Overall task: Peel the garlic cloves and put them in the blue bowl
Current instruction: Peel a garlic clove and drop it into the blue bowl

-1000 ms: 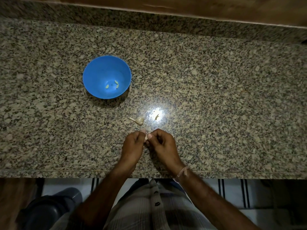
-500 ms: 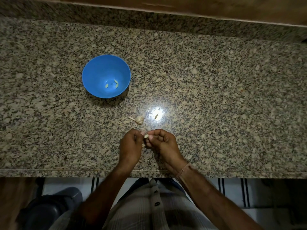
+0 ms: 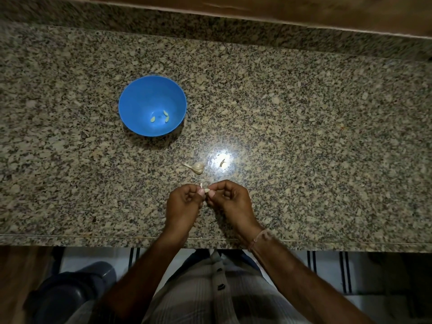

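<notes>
A small garlic clove [image 3: 206, 190] is pinched between the fingertips of my left hand [image 3: 183, 203] and my right hand [image 3: 230, 199], low over the granite counter near its front edge. A flake of skin sticks up from the clove. The rest of the garlic bulb [image 3: 197, 167], pale with a short stalk, lies on the counter just beyond my hands. The blue bowl [image 3: 133, 99] stands farther back to the left and holds three peeled cloves [image 3: 159, 117].
A small dark scrap [image 3: 222, 162] lies in the bright glare spot right of the bulb. The counter's front edge [image 3: 70, 237] runs just below my wrists. A raised granite ledge [image 3: 233, 29] borders the back.
My hands have stayed in place with the clove between them; the fingers have shifted slightly and the clove shows a bit more between the fingertips.
</notes>
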